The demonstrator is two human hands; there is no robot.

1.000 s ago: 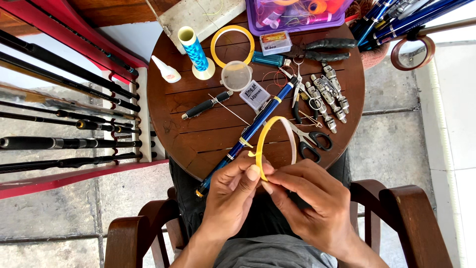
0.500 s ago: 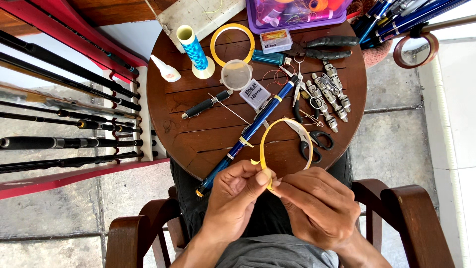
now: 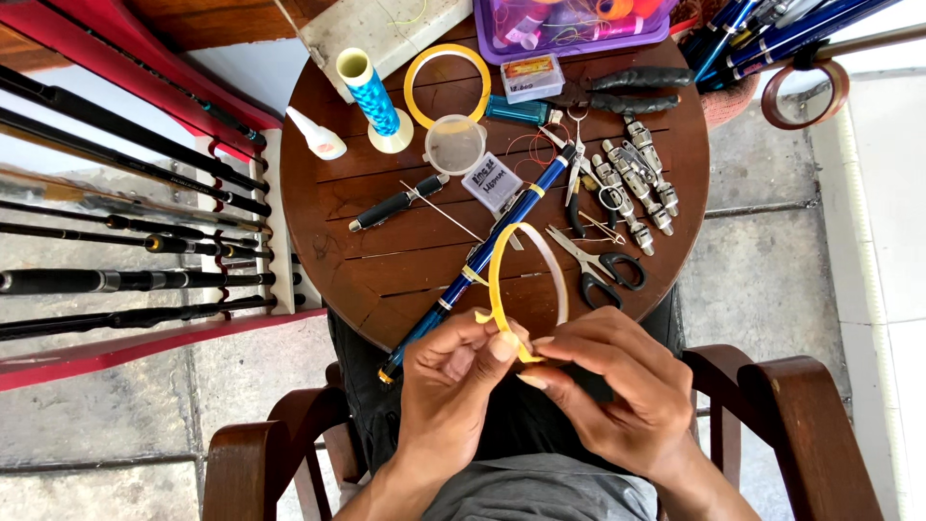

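Observation:
Both hands meet over my lap at the near edge of a round wooden table. Between them stands a thin yellow tape roll, upright on its edge. My left hand pinches the roll's lower rim and a loose yellow tape end. My right hand grips the same lower rim from the right, fingers curled. Under the roll, a blue fishing rod section lies diagonally across the table, its lower end beside my left hand.
Black-handled scissors lie right of the roll. Further back are metal reel seats, pliers, a blue thread spool, a second yellow tape ring, a glue bottle and a purple tray. Rods rest in a red rack at left.
The tape roll has tilted and shifted slightly right between my hands. My fingers have regripped its lower rim, and a short loose tape end now shows at my left fingertips.

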